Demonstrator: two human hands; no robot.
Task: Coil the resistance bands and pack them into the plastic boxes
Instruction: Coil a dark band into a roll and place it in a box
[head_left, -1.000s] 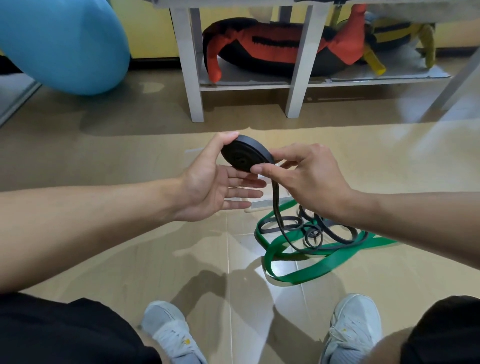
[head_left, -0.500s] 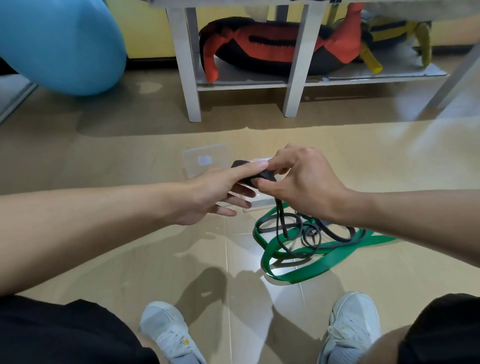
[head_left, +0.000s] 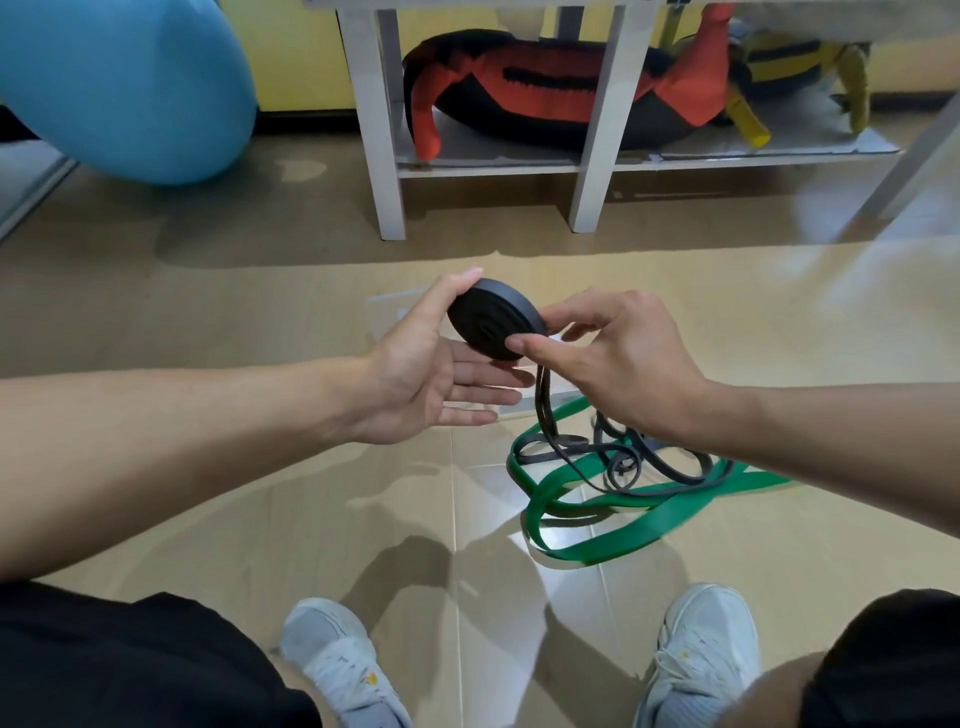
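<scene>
Floor tiles (head_left: 363, 519) fill the frame, with a blue exercise ball (head_left: 124, 88) at upper left. Right of centre lies the green resistance band (head_left: 613, 540), tangled with the loose tail (head_left: 618, 462) of the black band. Mid-frame, the left hand (head_left: 421, 379) props the black coil (head_left: 493, 325), thumb on its rim, fingers straight beneath; the right hand (head_left: 618, 358) pinches its lower edge. Winding likely goes best with the tail fed taut and flat. A clear plastic box (head_left: 395, 312) sits just behind the coil
</scene>
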